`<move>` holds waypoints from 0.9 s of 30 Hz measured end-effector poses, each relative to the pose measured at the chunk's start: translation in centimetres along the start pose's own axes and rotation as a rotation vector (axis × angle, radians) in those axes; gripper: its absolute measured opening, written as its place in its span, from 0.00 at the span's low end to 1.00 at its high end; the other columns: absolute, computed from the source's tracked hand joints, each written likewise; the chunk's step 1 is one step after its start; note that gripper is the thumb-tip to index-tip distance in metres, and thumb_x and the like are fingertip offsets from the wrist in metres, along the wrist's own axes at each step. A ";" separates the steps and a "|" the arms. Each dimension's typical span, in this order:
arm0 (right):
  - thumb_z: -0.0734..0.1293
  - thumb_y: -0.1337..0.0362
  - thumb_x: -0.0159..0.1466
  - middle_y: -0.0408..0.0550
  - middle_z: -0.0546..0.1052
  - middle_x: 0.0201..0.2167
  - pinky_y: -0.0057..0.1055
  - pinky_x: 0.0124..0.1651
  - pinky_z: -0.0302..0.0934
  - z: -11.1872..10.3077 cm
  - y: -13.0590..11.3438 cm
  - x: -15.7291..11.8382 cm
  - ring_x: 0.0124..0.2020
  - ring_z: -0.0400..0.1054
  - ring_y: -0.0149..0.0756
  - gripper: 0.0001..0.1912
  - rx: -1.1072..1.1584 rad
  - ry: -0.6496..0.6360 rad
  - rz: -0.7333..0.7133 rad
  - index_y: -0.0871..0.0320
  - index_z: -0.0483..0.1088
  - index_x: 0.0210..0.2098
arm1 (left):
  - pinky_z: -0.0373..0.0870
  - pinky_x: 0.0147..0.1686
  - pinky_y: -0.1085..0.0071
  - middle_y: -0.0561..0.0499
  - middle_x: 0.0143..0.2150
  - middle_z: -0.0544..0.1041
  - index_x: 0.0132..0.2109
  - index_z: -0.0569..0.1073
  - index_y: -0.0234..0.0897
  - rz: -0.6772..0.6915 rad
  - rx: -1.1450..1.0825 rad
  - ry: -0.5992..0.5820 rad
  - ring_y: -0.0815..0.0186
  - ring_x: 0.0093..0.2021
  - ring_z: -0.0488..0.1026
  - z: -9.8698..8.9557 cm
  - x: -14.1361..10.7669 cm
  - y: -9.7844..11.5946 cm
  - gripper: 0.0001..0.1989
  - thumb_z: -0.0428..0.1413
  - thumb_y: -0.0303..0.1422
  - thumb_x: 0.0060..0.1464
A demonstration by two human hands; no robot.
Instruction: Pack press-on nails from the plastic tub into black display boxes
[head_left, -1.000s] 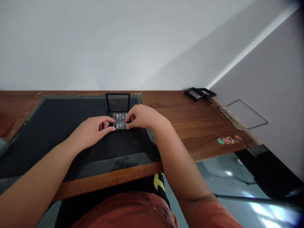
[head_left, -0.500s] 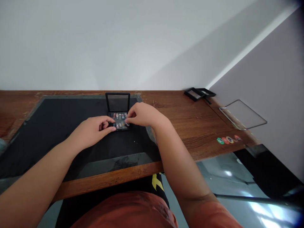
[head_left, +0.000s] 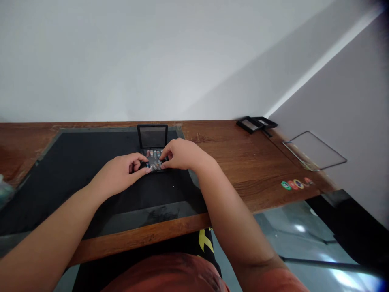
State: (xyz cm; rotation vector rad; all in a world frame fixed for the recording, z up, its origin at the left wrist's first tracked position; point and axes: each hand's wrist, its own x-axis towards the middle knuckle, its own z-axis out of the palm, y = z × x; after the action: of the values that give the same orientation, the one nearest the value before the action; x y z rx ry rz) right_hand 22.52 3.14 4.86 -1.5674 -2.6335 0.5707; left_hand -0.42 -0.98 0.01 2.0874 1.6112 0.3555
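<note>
A small black case point(head_left: 154, 160) lies on the dark mat, its clear-windowed lid point(head_left: 152, 136) raised upright at the back. Two rows of small, shiny press-on nails point(head_left: 154, 153) fill its tray. My left hand point(head_left: 129, 168) grips the left edge of the case between thumb and fingers. At the right end of the tray, my right hand point(head_left: 179, 154) has thumb and index finger closed around a nail in the front row, which the fingertips partly hide.
The black mat point(head_left: 91, 156) covers the left of the wooden table point(head_left: 225, 158). Black cases point(head_left: 251, 123) lie at the back right corner. A thin wire frame point(head_left: 314, 151) leans by the right wall. Several round stickers point(head_left: 292, 185) are near the right edge.
The view has tilted slightly, so everything sits lower. My right fingertips have shifted slightly toward the front row of nails. My left hand keeps its grip on the case.
</note>
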 end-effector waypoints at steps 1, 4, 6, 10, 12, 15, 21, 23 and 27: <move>0.77 0.56 0.56 0.44 0.83 0.36 0.30 0.34 0.56 0.0 -0.1 0.0 0.32 0.71 0.32 0.15 -0.005 0.004 -0.005 0.49 0.84 0.43 | 0.58 0.28 0.69 0.56 0.28 0.71 0.48 0.77 0.45 -0.001 0.002 0.001 0.66 0.27 0.66 0.0 0.0 0.0 0.21 0.56 0.54 0.58; 0.77 0.55 0.56 0.43 0.83 0.37 0.30 0.34 0.56 0.1 -0.2 0.0 0.33 0.71 0.32 0.15 -0.011 0.009 -0.011 0.49 0.84 0.42 | 0.58 0.28 0.69 0.56 0.28 0.71 0.49 0.77 0.46 0.000 0.007 0.005 0.66 0.27 0.66 0.1 0.0 -0.1 0.21 0.56 0.54 0.58; 0.77 0.55 0.56 0.44 0.83 0.37 0.30 0.34 0.56 0.0 -0.2 -0.1 0.33 0.71 0.33 0.14 -0.012 0.005 -0.014 0.50 0.84 0.42 | 0.58 0.28 0.69 0.56 0.28 0.71 0.49 0.77 0.46 -0.002 0.006 0.009 0.66 0.27 0.66 0.2 0.1 -0.2 0.21 0.56 0.54 0.58; 0.75 0.57 0.57 0.45 0.82 0.36 0.31 0.35 0.57 0.0 -0.4 -0.2 0.34 0.71 0.34 0.13 -0.040 0.059 -0.015 0.52 0.83 0.42 | 0.58 0.28 0.69 0.56 0.28 0.71 0.50 0.77 0.45 -0.013 -0.005 0.019 0.66 0.27 0.66 0.3 0.1 -0.3 0.21 0.56 0.53 0.58; 0.75 0.58 0.58 0.46 0.82 0.36 0.31 0.36 0.57 0.0 -0.5 -0.3 0.34 0.71 0.34 0.14 -0.036 0.097 -0.022 0.52 0.83 0.43 | 0.58 0.28 0.68 0.56 0.29 0.72 0.50 0.77 0.45 -0.024 -0.005 0.029 0.66 0.27 0.66 0.2 0.1 -0.3 0.21 0.56 0.53 0.58; 0.74 0.59 0.58 0.45 0.82 0.36 0.30 0.36 0.57 -0.1 -0.6 -0.4 0.33 0.70 0.33 0.14 0.018 0.093 -0.062 0.51 0.83 0.44 | 0.58 0.28 0.68 0.55 0.30 0.72 0.51 0.77 0.45 -0.031 -0.005 0.054 0.66 0.27 0.66 0.1 0.0 -0.1 0.23 0.56 0.54 0.58; 0.76 0.59 0.58 0.44 0.82 0.36 0.29 0.35 0.56 -0.2 -1.0 -0.5 0.33 0.71 0.32 0.15 0.062 0.014 -0.126 0.50 0.84 0.45 | 0.58 0.29 0.68 0.52 0.35 0.75 0.52 0.77 0.45 -0.055 0.057 0.072 0.64 0.30 0.68 0.2 -0.2 1.2 0.28 0.57 0.60 0.54; 0.75 0.59 0.58 0.43 0.82 0.36 0.29 0.35 0.56 -0.1 -1.1 -0.4 0.33 0.71 0.32 0.15 0.065 0.008 -0.122 0.49 0.84 0.45 | 0.57 0.29 0.68 0.51 0.35 0.75 0.51 0.78 0.44 -0.060 0.064 0.076 0.64 0.30 0.68 0.2 -0.2 1.4 0.28 0.58 0.60 0.54; 0.75 0.60 0.60 0.43 0.82 0.36 0.29 0.34 0.55 0.1 -1.1 -0.2 0.32 0.70 0.30 0.14 0.071 -0.010 -0.134 0.49 0.84 0.46 | 0.57 0.29 0.68 0.52 0.35 0.75 0.50 0.78 0.45 -0.040 0.067 0.080 0.64 0.31 0.69 0.2 -0.2 1.4 0.24 0.56 0.56 0.57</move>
State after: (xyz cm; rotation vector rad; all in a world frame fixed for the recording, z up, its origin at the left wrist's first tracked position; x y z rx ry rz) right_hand 21.63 2.50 5.12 -1.3604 -2.6676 0.6574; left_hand 0.86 -1.47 0.55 2.1121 1.7308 0.3807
